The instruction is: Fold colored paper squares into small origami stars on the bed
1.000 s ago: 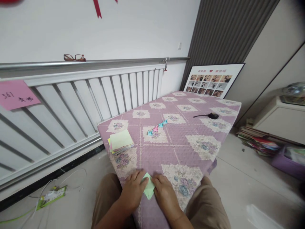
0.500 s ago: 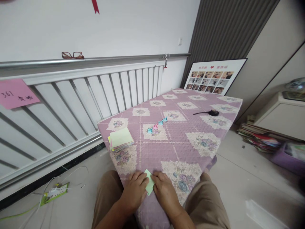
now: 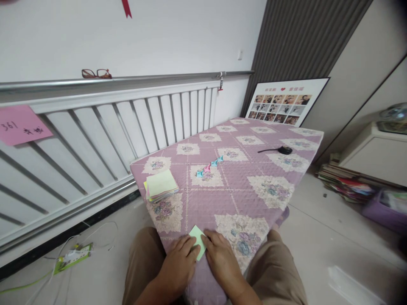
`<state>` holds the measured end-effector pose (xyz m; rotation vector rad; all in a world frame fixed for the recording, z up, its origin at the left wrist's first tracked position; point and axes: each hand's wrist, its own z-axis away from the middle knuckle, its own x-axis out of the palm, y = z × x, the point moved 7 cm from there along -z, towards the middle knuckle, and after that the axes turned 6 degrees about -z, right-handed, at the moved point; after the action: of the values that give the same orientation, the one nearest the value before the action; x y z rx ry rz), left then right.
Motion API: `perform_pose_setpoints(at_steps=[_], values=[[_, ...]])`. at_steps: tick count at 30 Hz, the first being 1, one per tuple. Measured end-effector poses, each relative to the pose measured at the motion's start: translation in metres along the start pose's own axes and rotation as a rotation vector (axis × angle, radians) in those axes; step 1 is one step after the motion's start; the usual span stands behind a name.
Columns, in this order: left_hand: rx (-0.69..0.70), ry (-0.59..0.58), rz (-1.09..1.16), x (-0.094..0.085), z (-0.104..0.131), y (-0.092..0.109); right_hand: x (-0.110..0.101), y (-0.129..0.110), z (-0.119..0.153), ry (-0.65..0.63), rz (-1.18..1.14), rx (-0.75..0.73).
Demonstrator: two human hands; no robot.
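A small piece of light green paper [image 3: 197, 236], its folded shape diamond-like, lies on the cloth near the table's front edge. My left hand [image 3: 182, 259] presses the paper's left side with its fingertips. On the other side, my right hand [image 3: 221, 256] has its fingers curled, with thumb and index at the right edge of the paper. Farther off, a row of several small folded paper pieces [image 3: 207, 168], blue and pink, crosses the tablecloth. A stack of square coloured paper sheets [image 3: 162, 184], pale yellow-green on top, sits at the table's left edge.
The table wears a purple flowered cloth [image 3: 210, 199]. A black object with a strap [image 3: 284, 150] lies toward its far right. Along the left runs a white radiator [image 3: 133, 123], with glasses [image 3: 96, 73] on the pipe above. A power strip [image 3: 73, 257] rests on the floor.
My fingers have shifted slightly on the green paper, and more of its upper left side shows. The paper pieces and the stack have stayed in place.
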<state>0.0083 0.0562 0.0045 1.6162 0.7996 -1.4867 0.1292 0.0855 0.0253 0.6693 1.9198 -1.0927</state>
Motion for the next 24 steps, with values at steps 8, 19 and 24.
perform_pose_setpoints(at_steps=[8,19,24], values=[[0.018,-0.129,0.082,0.016,0.014,0.001,-0.007,0.015,0.013,0.049,0.046,0.048],[0.118,0.057,-0.003,0.022,0.016,0.001,0.018,-0.026,0.000,-0.425,-0.193,-0.042],[0.079,0.133,-0.049,0.035,0.020,0.001,0.026,-0.020,0.004,-0.416,-0.170,-0.094]])
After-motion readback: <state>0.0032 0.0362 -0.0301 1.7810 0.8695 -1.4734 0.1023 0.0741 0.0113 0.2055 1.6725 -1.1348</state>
